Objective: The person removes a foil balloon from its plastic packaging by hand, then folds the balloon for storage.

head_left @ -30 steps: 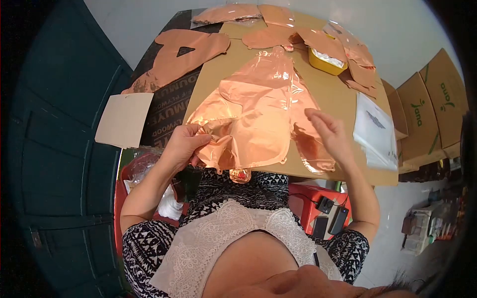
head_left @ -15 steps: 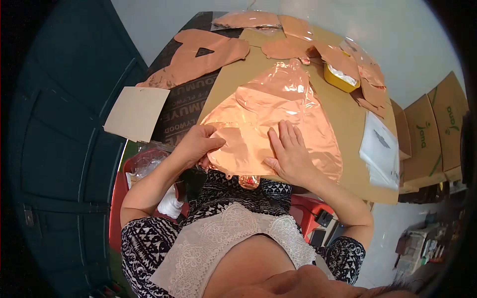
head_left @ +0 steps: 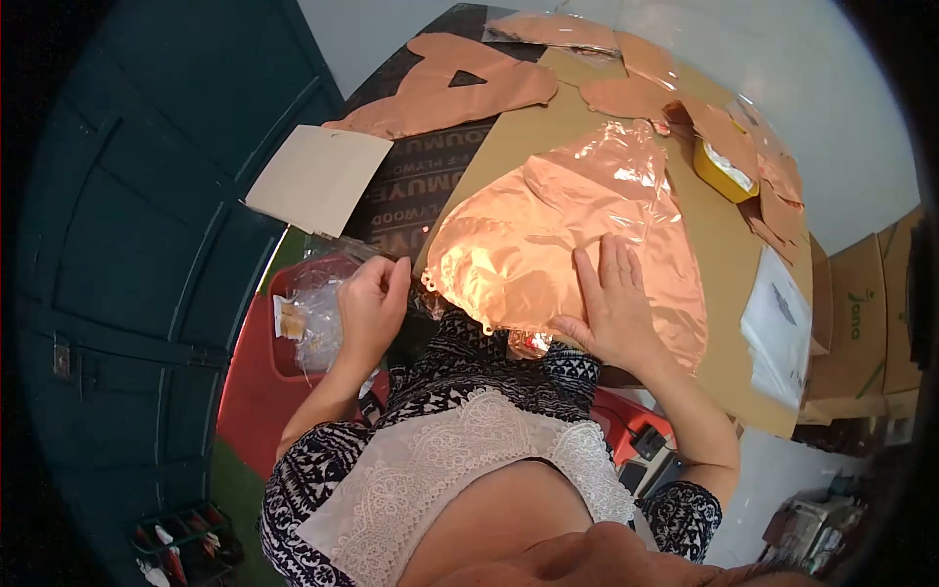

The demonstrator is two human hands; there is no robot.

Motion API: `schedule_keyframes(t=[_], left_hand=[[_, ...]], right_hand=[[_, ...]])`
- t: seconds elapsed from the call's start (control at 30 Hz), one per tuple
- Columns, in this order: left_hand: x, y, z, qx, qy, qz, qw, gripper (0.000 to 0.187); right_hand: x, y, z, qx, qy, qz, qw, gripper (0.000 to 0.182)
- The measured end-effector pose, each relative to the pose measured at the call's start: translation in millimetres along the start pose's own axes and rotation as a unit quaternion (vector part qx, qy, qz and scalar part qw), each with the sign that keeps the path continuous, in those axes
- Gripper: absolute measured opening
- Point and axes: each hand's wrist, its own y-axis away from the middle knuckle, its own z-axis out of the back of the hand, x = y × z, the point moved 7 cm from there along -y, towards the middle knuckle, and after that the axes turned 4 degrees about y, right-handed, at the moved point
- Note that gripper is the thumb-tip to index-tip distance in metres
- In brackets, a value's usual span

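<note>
A flat, copper-coloured foil balloon (head_left: pixel 509 235) lies on the table in front of me, crinkled and shiny, with small tabs along its near left edge. Flat on its lower right part rests my right hand (head_left: pixel 616 303), fingers stretched out. My left hand (head_left: pixel 375 308) is off the foil, just left of the table's near edge. Its fingers are curled closed, and whatever is in them, if anything, is hidden. Below the near edge, a shiny copper foil piece (head_left: pixel 529 342) hangs above my lap.
At the back lie a letter-shaped foil balloon (head_left: pixel 450 88) and more copper foil pieces (head_left: pixel 626 96). A yellow container (head_left: pixel 722 178) holds white material. White printed sheets (head_left: pixel 778 323) are at right, a beige card (head_left: pixel 318 181) at left. A red bin (head_left: pixel 284 342) holds clear plastic. Cardboard boxes (head_left: pixel 861 323) stand beyond.
My left hand has let go of the foil balloon's left edge and moved left, off the table. The right hand stays flat on the foil. The view has shifted.
</note>
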Motion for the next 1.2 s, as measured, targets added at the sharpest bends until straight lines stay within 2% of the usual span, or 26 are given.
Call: schedule_keyframes(t=[0.03, 0.13, 0.2, 0.47, 0.5, 0.6, 0.7, 0.8, 0.9, 1.1, 1.2], left_hand=[[-1.7, 1.4, 0.0, -0.007, -0.016, -0.012, 1.000, 0.020], [-12.2, -3.8, -2.5, -0.016, -0.038, -0.127, 0.991, 0.010], [-20.8, -16.0, -11.4, 0.027, -0.036, -0.151, 0.988, 0.007], [-29.6, -59.2, -72.9, 0.213, -0.077, -0.233, 0.946, 0.019], [-33.2, -59.7, -77.9, 0.207, -0.100, -0.272, 0.935, 0.020], [-33.4, -68.0, -91.0, 0.270, -0.177, -0.244, 0.915, 0.016], [-39.1, -75.1, -92.2, 0.320, -0.213, -0.176, 0.906, 0.022], [-42.1, -78.2, -94.1, 0.345, -0.246, -0.134, 0.896, 0.033], [-42.1, -78.0, -96.5, 0.322, -0.261, -0.155, 0.897, 0.041], [-37.8, -76.8, -96.9, 0.330, -0.212, -0.150, 0.907, 0.038], [-30.2, -78.4, -100.0, 0.427, -0.115, -0.028, 0.897, 0.038]], right_hand=[[-0.1, -0.1, 0.0, -0.004, -0.004, 0.001, 1.000, 0.090], [0.1, -0.5, -1.4, -0.012, -0.009, 0.002, 1.000, 0.092], [-0.7, -1.8, -3.6, -0.005, -0.013, -0.003, 1.000, 0.094], [1.6, -4.5, 0.6, -0.012, -0.017, -0.006, 1.000, 0.096], [1.6, -4.2, 0.7, -0.013, -0.019, -0.006, 1.000, 0.096], [1.1, -2.8, 0.3, -0.014, -0.025, -0.007, 1.000, 0.097], [1.5, -2.1, -0.3, -0.009, -0.030, -0.012, 0.999, 0.097], [1.0, -2.0, -0.7, -0.008, -0.034, -0.015, 0.999, 0.098], [-0.2, -2.8, -1.4, -0.008, -0.036, -0.014, 0.999, 0.098], [1.6, -3.4, 4.9, -0.013, -0.047, -0.016, 0.999, 0.094], [1.2, -3.2, 6.0, -0.022, -0.052, -0.015, 0.998, 0.091]])
